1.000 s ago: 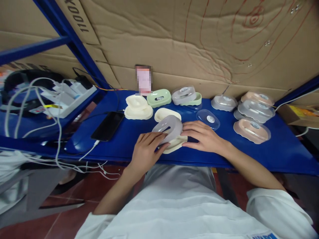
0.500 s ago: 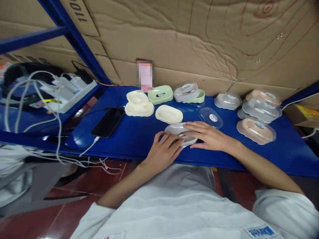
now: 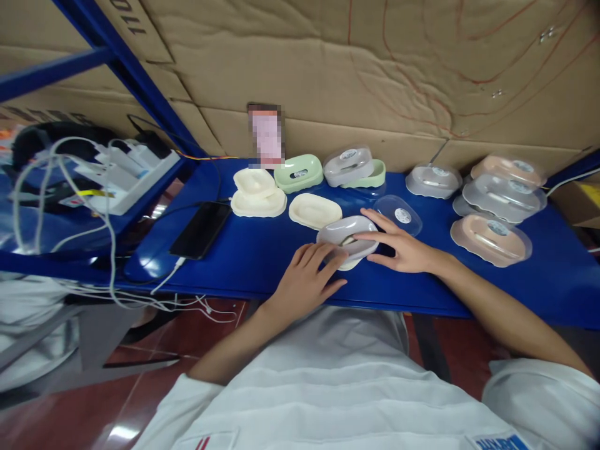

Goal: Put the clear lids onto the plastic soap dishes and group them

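**Touching a pale grey, oval plastic dish (image 3: 344,228) with both hands**

Behind your work stands a creased brown cardboard panel (image 3: 304,62). In front of it runs the long, glossy blue worktop (image 3: 262,250), and your grey dish sits near its front edge, over a cream plastic base (image 3: 349,265) whose rim shows below it. To your left is a white plastic power strip (image 3: 138,190) full of plugs.

Your left hand (image 3: 309,275) lays bent fingers on the dish's near left side; you cannot tell whether that grip clasps it. Your right hand (image 3: 405,250) has its grip spread wide at the dish's right end, one finger reaching over the hollow.

Left of your hands lies a flat black phone (image 3: 201,230). At the right end, you have a clear-covered peach oval dish (image 3: 490,240). Farther back sits a light green oval dish (image 3: 297,174), and a shallow cream oval dish (image 3: 315,210) lies just behind yours. A clear plastic lid (image 3: 389,212), behind your right hand, bears a round white label (image 3: 403,215).
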The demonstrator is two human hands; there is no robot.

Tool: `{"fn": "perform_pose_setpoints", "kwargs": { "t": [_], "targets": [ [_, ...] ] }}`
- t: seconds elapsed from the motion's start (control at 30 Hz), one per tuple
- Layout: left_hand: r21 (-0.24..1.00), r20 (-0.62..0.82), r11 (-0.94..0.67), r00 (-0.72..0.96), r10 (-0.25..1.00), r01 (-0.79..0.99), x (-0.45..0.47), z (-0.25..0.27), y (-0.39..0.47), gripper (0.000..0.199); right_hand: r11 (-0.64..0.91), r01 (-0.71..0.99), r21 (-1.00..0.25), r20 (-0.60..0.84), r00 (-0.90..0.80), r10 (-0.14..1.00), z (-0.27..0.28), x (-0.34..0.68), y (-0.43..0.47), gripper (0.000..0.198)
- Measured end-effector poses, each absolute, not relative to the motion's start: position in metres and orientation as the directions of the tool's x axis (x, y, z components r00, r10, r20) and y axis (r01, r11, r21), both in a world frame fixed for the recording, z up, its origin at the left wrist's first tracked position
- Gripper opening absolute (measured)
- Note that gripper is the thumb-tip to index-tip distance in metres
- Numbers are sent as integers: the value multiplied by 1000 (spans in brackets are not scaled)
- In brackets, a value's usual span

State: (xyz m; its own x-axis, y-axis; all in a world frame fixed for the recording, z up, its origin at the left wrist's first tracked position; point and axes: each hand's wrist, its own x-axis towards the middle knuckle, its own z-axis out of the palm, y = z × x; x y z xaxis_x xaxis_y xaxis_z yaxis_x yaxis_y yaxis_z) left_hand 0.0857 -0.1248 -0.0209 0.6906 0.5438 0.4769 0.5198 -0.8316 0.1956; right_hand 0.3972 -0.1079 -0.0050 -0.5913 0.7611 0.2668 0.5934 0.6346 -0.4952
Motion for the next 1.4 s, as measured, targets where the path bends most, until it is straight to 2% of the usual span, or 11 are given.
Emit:
{"fn": "perform_pose_setpoints", "kwargs": {
  "t": [0.17, 0.33, 0.47, 0.67, 0.77, 0.87, 0.97, 1.03, 1.1, 1.27, 1.4],
  "targets": [
    [196, 459, -819, 687, 563, 540, 84, -27, -122, 43, 593, 594, -544, 207, -590, 780, -8, 400, -110, 60],
    [164, 507, -828, 674, 537, 536, 82, -24, -124, 31, 629, 600, -495, 250, -594, 764, -5, 394, -116, 61],
    [163, 462, -821, 693, 553, 547, 83, -24, -124, 35, 652, 603, -460, 254, -614, 747, -10, 393, -115, 64],
    [189, 457, -814, 684, 569, 550, 82, -28, -122, 32, 712, 623, -325, 250, -669, 700, -15, 390, -114, 65],
    [265, 439, -794, 665, 605, 547, 80, -30, -121, 33, 713, 670, -205, 249, -669, 700, -4, 389, -115, 59],
    [410, 436, -751, 611, 660, 518, 78, -31, -119, 30, 539, 840, -58, 292, -502, 814, 12, 396, -115, 60],
    [569, 392, -687, 585, 710, 453, 73, -31, -115, 25, 153, 988, -5, 302, -145, 942, 20, 412, -111, 67],
    [645, 343, -645, 599, 724, 410, 69, -30, -111, 24, -11, 1000, -19, 217, 15, 976, 17, 425, -108, 71],
    [700, 306, -605, 607, 734, 379, 66, -29, -108, 27, -28, 998, -63, 119, 35, 992, 11, 433, -106, 73],
    [780, 288, -529, 559, 778, 334, 65, -30, -105, 66, 153, 973, -170, 23, -151, 988, 3, 424, -110, 76],
    [824, 322, -506, 525, 788, 255, 67, -39, -104, 86, 288, 914, -285, 144, -256, 956, 7, 410, -114, 71]
  ]
}}
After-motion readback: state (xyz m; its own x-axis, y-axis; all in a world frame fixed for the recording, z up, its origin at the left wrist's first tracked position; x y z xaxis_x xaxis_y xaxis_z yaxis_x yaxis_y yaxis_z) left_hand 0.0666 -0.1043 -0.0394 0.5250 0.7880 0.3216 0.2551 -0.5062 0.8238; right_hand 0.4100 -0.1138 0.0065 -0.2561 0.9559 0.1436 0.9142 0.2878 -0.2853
